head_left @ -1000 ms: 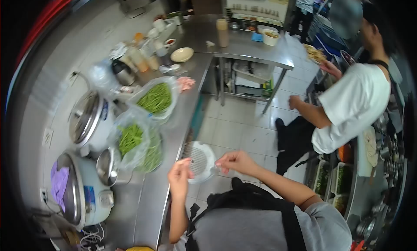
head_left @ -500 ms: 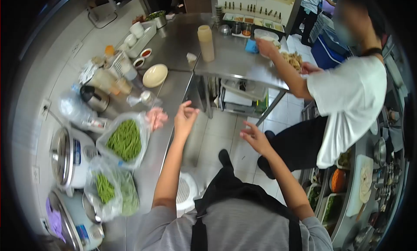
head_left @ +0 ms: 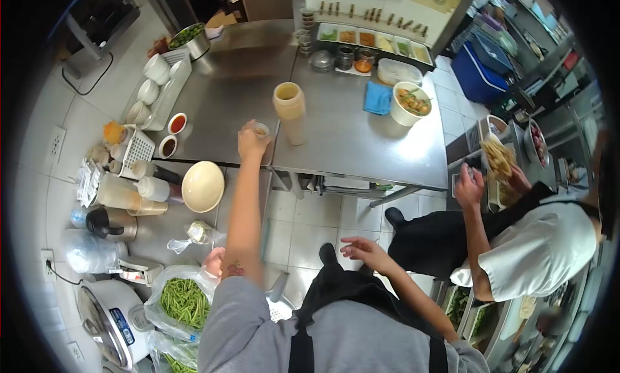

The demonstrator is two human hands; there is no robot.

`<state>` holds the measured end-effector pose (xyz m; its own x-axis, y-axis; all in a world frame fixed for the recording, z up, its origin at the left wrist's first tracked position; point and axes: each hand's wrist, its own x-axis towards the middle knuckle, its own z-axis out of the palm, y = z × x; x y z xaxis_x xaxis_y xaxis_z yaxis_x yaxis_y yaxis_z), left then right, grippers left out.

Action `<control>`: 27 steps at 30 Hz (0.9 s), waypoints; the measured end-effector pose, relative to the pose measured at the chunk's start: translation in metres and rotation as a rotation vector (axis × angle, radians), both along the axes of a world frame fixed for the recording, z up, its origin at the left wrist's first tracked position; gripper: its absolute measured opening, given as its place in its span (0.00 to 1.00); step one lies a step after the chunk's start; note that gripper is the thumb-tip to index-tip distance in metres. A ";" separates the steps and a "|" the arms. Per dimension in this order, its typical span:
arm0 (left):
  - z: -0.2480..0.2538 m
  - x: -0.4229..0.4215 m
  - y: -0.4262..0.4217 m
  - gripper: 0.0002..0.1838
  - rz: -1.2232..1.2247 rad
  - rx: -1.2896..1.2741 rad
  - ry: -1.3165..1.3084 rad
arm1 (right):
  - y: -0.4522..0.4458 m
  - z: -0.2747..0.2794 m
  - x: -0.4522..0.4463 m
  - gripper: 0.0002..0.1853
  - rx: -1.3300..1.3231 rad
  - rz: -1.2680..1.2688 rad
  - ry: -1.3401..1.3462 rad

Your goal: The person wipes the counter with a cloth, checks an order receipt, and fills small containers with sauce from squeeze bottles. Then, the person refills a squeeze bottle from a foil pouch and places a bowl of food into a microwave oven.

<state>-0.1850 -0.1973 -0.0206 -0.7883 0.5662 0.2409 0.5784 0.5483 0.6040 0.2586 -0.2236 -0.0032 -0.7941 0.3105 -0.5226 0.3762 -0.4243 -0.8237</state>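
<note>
My left hand (head_left: 252, 141) reaches forward over the steel counter, its fingers closed around a small cup (head_left: 261, 129) whose contents I cannot make out. Just right of the cup stands a tall, pale squeeze bottle (head_left: 294, 118) with an open top. My right hand (head_left: 367, 253) hangs above the floor in front of my apron, fingers apart and holding nothing. A cream bowl (head_left: 203, 186) sits on the counter left of my left forearm. Something pinkish (head_left: 214, 262) shows beside that arm, partly hidden by it.
Two sauce dishes, one red (head_left: 177, 123), one dark (head_left: 168, 146), lie at left. Bagged green beans (head_left: 185, 302) are near a rice cooker (head_left: 113, 324). A food bowl (head_left: 411, 104) stands beside a blue cloth (head_left: 377, 98). At right, a co-worker (head_left: 529, 244) holds food.
My left hand has moved forward and closed on the small cup. My right hand has lowered slightly. The co-worker has moved from the counter towards the right, and the view has shifted.
</note>
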 end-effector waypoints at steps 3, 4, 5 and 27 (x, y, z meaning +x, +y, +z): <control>0.068 0.032 -0.023 0.33 -0.086 0.193 -0.313 | 0.025 0.030 -0.052 0.27 -0.266 -0.133 0.071; 0.090 0.053 -0.032 0.33 -0.159 0.286 -0.441 | 0.033 0.039 -0.071 0.29 -0.383 -0.122 0.204; 0.099 0.069 -0.037 0.34 -0.269 0.376 -0.588 | 0.039 0.059 -0.095 0.30 -0.515 -0.145 0.282; 0.100 0.035 0.051 0.46 -0.556 0.403 -0.442 | 0.220 0.209 -0.311 0.28 1.387 0.616 0.428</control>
